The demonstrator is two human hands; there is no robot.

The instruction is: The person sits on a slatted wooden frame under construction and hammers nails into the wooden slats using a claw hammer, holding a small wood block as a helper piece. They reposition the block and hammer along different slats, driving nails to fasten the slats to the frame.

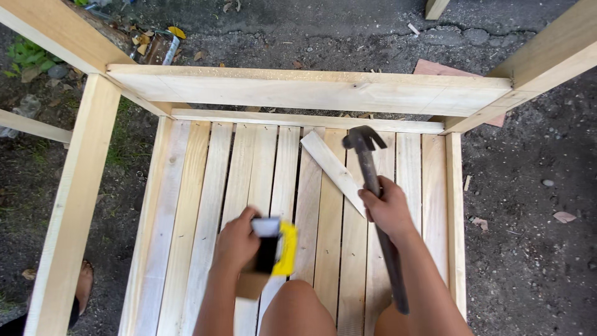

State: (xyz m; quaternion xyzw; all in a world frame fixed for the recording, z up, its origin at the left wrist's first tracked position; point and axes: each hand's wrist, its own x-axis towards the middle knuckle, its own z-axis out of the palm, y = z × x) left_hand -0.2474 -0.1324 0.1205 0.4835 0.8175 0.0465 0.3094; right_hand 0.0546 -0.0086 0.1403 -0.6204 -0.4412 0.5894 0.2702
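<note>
- Outdoors on dark, gravelly ground [528, 249] strewn with leaves and wood chips, a pale wooden frame [305, 90] stands over a floor of nailed slats [205, 205].
- The right hand [388, 208] has its grip wrapped tight round the middle of a claw hammer [368, 162], head up and away from the body, handle trailing back past the forearm. Held that far up the handle, the hammer may twist or glance sideways on a strike.
- The left hand [236, 239] has its grip closed on a small box [273, 246], yellow and black with a white end, hovering blurred above the slats beside the knee [297, 308]. If it is tipped, what it holds could spill through the gaps between slats.
- A loose strip of wood [333, 169] lies slanted across the slats just left of the hammer head, apparently not fastened. A knock could flick it or slide it out of place.
- Bare knees and a foot [84, 286] at the frame's left leg sit close to the work; a dropped hammer or stray nail points in the slats could hurt them.
</note>
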